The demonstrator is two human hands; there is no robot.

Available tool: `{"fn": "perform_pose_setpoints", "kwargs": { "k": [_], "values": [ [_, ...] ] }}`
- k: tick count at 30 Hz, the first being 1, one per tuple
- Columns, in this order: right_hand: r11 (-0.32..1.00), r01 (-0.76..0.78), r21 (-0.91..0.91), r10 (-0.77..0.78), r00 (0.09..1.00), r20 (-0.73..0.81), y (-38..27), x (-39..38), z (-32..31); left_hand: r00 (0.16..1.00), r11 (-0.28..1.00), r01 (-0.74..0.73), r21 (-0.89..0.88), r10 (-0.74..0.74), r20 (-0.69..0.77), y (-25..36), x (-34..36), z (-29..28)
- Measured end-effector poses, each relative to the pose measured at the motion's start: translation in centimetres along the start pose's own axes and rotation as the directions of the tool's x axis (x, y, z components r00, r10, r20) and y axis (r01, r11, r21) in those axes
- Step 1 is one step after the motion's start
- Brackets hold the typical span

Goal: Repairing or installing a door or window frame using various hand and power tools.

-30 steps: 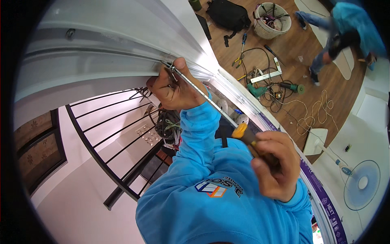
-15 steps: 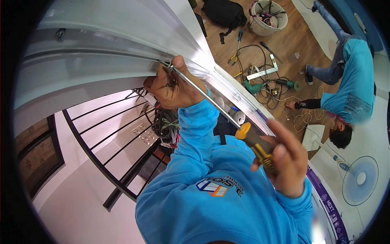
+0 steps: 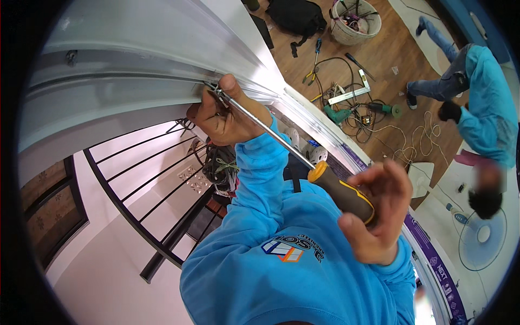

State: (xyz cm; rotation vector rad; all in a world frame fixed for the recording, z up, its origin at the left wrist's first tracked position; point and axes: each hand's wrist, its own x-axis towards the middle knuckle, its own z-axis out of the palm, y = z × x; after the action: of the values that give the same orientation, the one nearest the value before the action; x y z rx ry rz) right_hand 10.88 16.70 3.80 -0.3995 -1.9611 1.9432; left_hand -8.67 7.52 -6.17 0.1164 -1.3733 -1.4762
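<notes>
- Two bare hands in blue sleeves work near the middle of the frame, with one long screwdriver (image 3: 346, 196) running between them.
- The screwdriver slants from upper left to lower right: one metal shaft, one dark grey handle with yellow trim, its tip up against the white frame (image 3: 135, 65).
- The left hand (image 3: 233, 116), upper centre, has its fingers bent in close around the tip end of the shaft; whether they grip the shaft or a small metal piece there, I cannot tell.
- The right hand (image 3: 382, 211), right of centre, is loosely open, thumb and fingers curved to either side of the handle's end; I cannot tell whether the palm touches it.
- At the upper right lies a wooden floor (image 3: 401, 86) with one white bucket (image 3: 355, 30) and one black bag (image 3: 295, 19) near its top.
- Below these are one blue-handled screwdriver (image 3: 318, 47), one pair of yellow-handled pliers (image 3: 310, 77), one pale L-shaped square (image 3: 346, 97) and two green power tools (image 3: 337, 115) among tangled cables.
- One co-worker (image 3: 490, 103) in a blue top bends over at the far right.
- One fan (image 3: 483, 234) stands at the lower right.
- One black railing (image 3: 130, 211) crosses the left half.
</notes>
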Motion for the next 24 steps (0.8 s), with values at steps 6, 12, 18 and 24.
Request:
{"fn": "perform_pose_setpoints", "kwargs": {
  "k": [6,12,18,24],
  "values": [
    [0.853,-0.469,0.230,0.458,0.883,0.102,-0.4,0.1,-0.3,1.000,0.992,-0.009,0.123,0.006,0.026,0.0,-0.7,0.0],
    [0.896,0.172,-0.410,-0.113,0.980,0.165,-0.2,0.5,0.0,0.993,0.981,-0.097,0.168,0.107,-0.051,-1.3,-1.2,0.6],
    [0.938,0.180,-0.297,-0.146,0.980,0.133,1.5,0.1,-0.6,0.996,0.973,-0.088,0.213,0.092,-0.007,-0.9,-1.3,0.1],
    [0.990,0.052,-0.135,-0.040,0.995,0.089,2.5,-1.0,-0.2,0.998,0.977,-0.007,0.211,0.021,-0.062,-0.4,-1.1,0.3]
  ]
}}
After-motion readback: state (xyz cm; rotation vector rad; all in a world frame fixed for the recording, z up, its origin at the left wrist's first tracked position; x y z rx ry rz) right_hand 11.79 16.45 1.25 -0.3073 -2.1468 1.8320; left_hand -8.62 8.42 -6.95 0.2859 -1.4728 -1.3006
